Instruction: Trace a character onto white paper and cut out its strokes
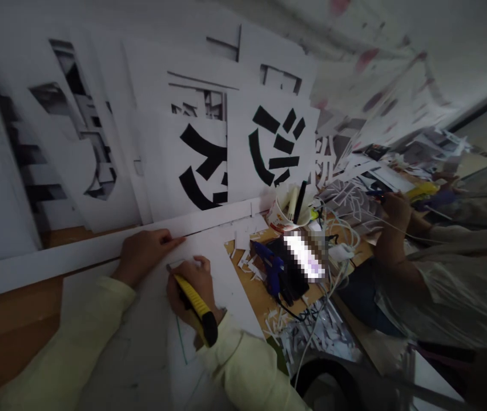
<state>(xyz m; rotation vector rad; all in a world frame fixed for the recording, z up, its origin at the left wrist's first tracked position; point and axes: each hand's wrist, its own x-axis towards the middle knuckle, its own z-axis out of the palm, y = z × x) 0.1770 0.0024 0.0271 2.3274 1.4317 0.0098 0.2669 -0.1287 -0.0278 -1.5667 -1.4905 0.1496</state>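
Note:
My right hand (198,279) grips a yellow-and-black utility knife (196,302), its tip low over a white sheet (144,337) marked with green lines. Just to the left, my left hand (143,254) rests at the sheet's far edge, with its fingers stretched to the right and holding nothing. A long white strip (76,251) runs behind that hand. Upright white boards lean beyond it, some with cut-out openings, and one board (243,74) bears black character strokes. The knife's blade tip is hard to make out beside my fingers.
A paper cup (281,217) with pens stands at the sheet's back right. Near it lie a blue glue gun (271,265), a lit phone (303,257), cables and paper scraps (324,331). Farther right, another person's hand (395,208) holds a blue tool.

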